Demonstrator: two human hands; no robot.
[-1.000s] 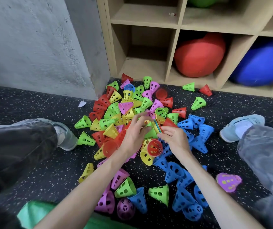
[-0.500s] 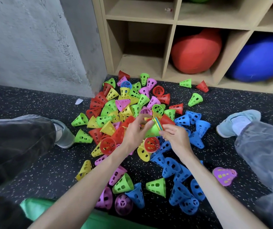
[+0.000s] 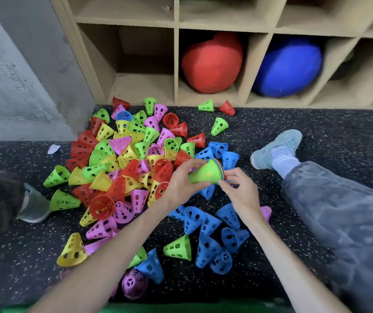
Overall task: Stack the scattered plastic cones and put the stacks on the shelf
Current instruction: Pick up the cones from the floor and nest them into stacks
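Observation:
A short stack of nested cones (image 3: 207, 172), green outermost with red and blue rims showing at its wide end, lies sideways above the pile. My left hand (image 3: 181, 180) grips its narrow end, fingers curled over the top. My right hand (image 3: 239, 190) pinches the stack's rims at the wide end with thumb and fingertips. Below and to the left, several loose red, yellow, green, pink and blue cones (image 3: 126, 163) are heaped on the dark speckled floor (image 3: 22, 240). The wooden cubby shelf (image 3: 176, 64) stands behind the pile.
A red ball (image 3: 211, 62) and a blue ball (image 3: 289, 66) fill two lower cubbies; the left lower cubby (image 3: 140, 84) holds nothing. My legs and shoes (image 3: 278, 150) flank the pile. A concrete wall (image 3: 22, 75) rises at left. Blue cones (image 3: 212, 236) lie between my forearms.
The view has tilted up toward the shelf. Both hands have lifted the green stack off the pile and shifted it right; my right hand now sits at its wide rim.

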